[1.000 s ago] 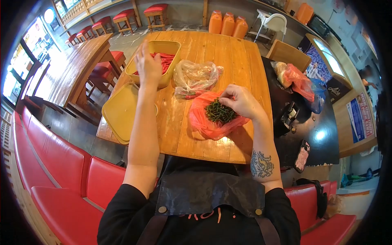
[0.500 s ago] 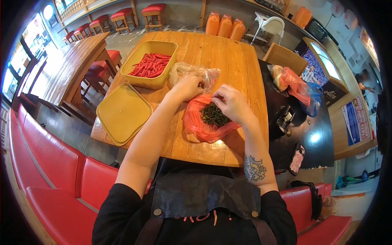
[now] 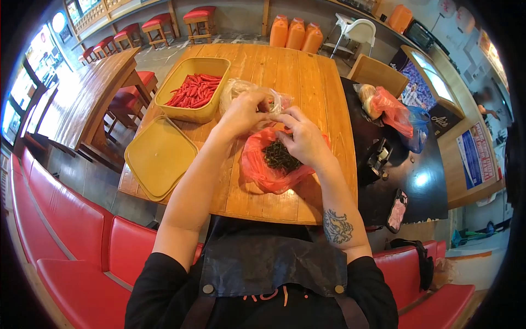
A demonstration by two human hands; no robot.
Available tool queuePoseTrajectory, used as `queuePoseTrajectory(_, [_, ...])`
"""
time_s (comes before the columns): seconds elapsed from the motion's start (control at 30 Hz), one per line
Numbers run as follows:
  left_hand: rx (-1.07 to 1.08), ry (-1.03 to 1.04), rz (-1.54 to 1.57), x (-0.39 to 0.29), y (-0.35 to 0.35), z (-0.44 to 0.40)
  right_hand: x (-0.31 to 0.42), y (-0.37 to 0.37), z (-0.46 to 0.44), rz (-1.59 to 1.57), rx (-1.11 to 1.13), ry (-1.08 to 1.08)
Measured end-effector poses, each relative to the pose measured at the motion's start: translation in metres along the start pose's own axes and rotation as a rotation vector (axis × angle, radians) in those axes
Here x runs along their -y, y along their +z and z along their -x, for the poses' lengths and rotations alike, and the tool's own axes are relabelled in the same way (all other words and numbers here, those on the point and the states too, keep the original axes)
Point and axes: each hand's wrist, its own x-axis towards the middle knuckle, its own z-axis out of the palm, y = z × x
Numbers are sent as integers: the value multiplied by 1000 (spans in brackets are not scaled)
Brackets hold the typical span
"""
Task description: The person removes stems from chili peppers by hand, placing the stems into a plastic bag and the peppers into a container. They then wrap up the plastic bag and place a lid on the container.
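My left hand [image 3: 249, 112] is over the near edge of a clear plastic bag [image 3: 233, 94], fingers curled and pinched. My right hand [image 3: 302, 137] meets it fingertip to fingertip, its thumb and fingers bent together. Whatever lies between the fingertips is too small to make out. Just below, a red plastic bag [image 3: 257, 170] stands open, with a heap of thin green stems [image 3: 280, 155] inside, partly covered by my right hand. At the upper left, a yellow tub [image 3: 200, 114] holds many red chilies [image 3: 194, 90]. The tub's yellow lid [image 3: 161, 156] lies flat near my left forearm.
The wooden table [image 3: 312, 77] carries the tub and bags. To the right, a black table [image 3: 427, 186] holds a phone [image 3: 397, 211], a tape dispenser [image 3: 378, 159] and filled bags [image 3: 392, 112]. Red benches [image 3: 71, 203] run along the near side. Orange jugs [image 3: 296, 34] stand beyond.
My hands have come together, fingertips now touching; before, they were apart. The right hand went left and slightly down over the stems. The whole view has shifted a little.
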Motion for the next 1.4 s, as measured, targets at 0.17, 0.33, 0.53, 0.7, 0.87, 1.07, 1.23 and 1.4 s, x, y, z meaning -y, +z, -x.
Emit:
queuePoseTrajectory(0.17, [-49, -56, 88, 14, -9, 0, -5, 4, 1, 62, 24, -15])
queuePoseTrajectory(0.33, [-80, -82, -8, 6, -8, 4, -10, 7, 3, 79, 55, -2])
queuePoseTrajectory(0.53, [165, -71, -113, 20, 7, 1, -17, 13, 2, 109, 38, -54])
queuePoseTrajectory(0.7, [140, 28, -264, 18, 11, 5, -14, 20, 4, 276, 35, -57])
queuePoseTrajectory(0.87, [99, -33, -292, 14, 8, 5, -20, 23, 9, 403, 120, -24])
queuePoseTrajectory(1.07, [-165, -209, 56, 3, -16, 3, -27, 19, 2, 311, 210, 69])
queuePoseTrajectory(1.23, [-255, -155, 321, 18, -23, 2, -24, 8, -16, 128, -49, -2])
queuePoseTrajectory(1.4, [-263, -202, 490, 11, -21, 5, -20, 14, -7, -77, -212, 86])
